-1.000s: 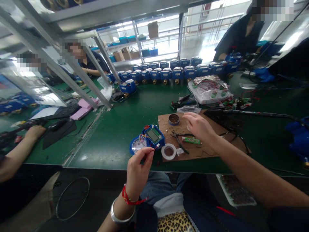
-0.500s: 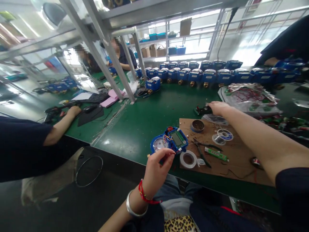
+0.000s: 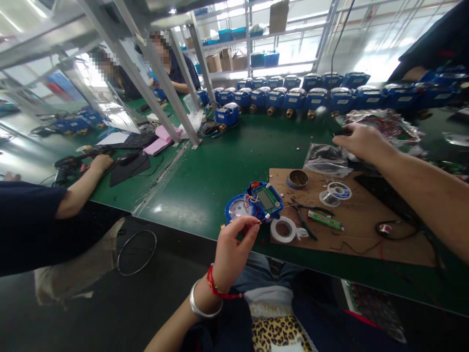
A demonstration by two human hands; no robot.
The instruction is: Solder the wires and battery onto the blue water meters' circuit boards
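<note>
My left hand (image 3: 234,244) pinches a thin wire (image 3: 264,218) tipped with a small white plug, just in front of the blue plastic meter (image 3: 252,205). The meter lies flat near the tabletop (image 3: 220,166) edge, its long axis across me, round dial left, green board right. To its left is bare green surface; a brown cardboard sheet (image 3: 366,234) abuts its right. My right hand (image 3: 361,142) is stretched far out above a crinkled clear bag (image 3: 326,159), fingers curled; I cannot tell what it grips.

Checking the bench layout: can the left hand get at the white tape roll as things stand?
Probably yes: the tape roll lies close beside the left hand with nothing between. But its fingertips pinch a wire from the blue meter, so the grip is occupied.
</note>
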